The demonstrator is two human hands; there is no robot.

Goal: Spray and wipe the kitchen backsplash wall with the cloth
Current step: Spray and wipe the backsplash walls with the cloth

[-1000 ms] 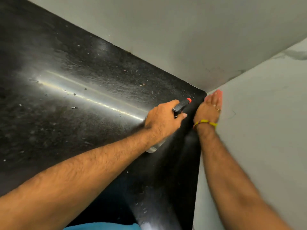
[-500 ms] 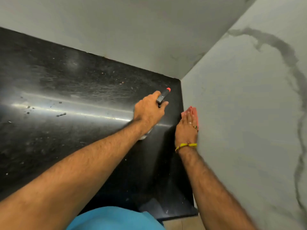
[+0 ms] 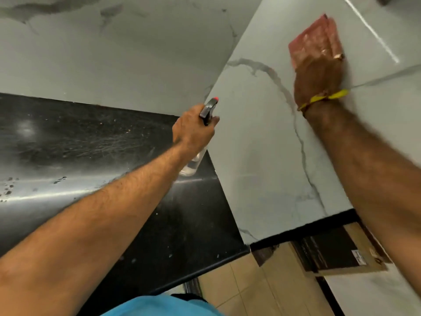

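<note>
The backsplash wall (image 3: 257, 142) is pale marble with grey veins and meets a second wall at a corner. My right hand (image 3: 317, 76) presses a red cloth (image 3: 314, 39) flat against the wall, high on the right. My left hand (image 3: 193, 130) grips a clear spray bottle (image 3: 193, 165) with a black trigger head and red nozzle, held over the black countertop (image 3: 91, 144) near the corner. The nozzle points toward the wall.
The dark countertop is wet and speckled with crumbs at the left. Its front edge ends above a tan tiled floor (image 3: 250, 286). A flat cardboard box (image 3: 341, 252) leans on the floor below the wall's lower edge.
My right hand has swept the cloth from low by the countertop corner up the wall to the upper right. My left hand with the bottle has stayed near the corner. The view has tilted up.
</note>
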